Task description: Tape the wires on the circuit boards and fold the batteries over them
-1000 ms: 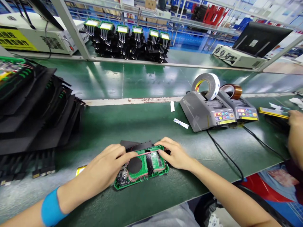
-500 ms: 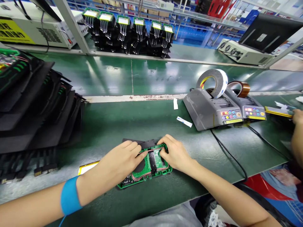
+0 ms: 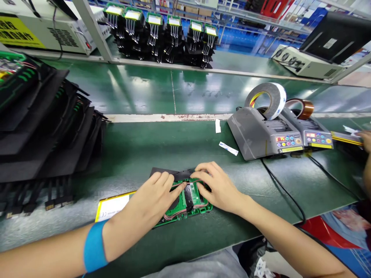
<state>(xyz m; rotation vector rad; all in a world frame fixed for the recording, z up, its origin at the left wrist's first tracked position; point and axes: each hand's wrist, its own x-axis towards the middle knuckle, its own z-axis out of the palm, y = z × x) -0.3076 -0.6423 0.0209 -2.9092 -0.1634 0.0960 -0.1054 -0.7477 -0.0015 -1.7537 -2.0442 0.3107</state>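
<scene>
A green plastic housing [image 3: 180,201] lies on the bench in front of me, with pinkish wires along its edges and a black strip across its middle. My left hand [image 3: 158,193] is closed on its upper left side, thumb pressing near the upper wire. Fingers curled, my right hand [image 3: 216,189] grips the upper right edge, thumb inside the housing. Behind it rests a flat black panel [image 3: 183,174]; whether they are joined I cannot tell. A white flat battery pack with yellow edging [image 3: 114,206] lies partly beneath my left forearm.
Stacked black panels [image 3: 49,143] fill the left side. Two grey tape dispensers [image 3: 257,135] carry tape rolls, their cables trailing forward. White tape strips [image 3: 228,148] lie nearby. Devices with wires [image 3: 174,34] line the back shelf. Another person's hand [image 3: 365,139] is at far right.
My left hand has shifted slightly right along the housing. My right fingers have moved onto its upper edge. More of the battery pack shows as the view shifts a little.
</scene>
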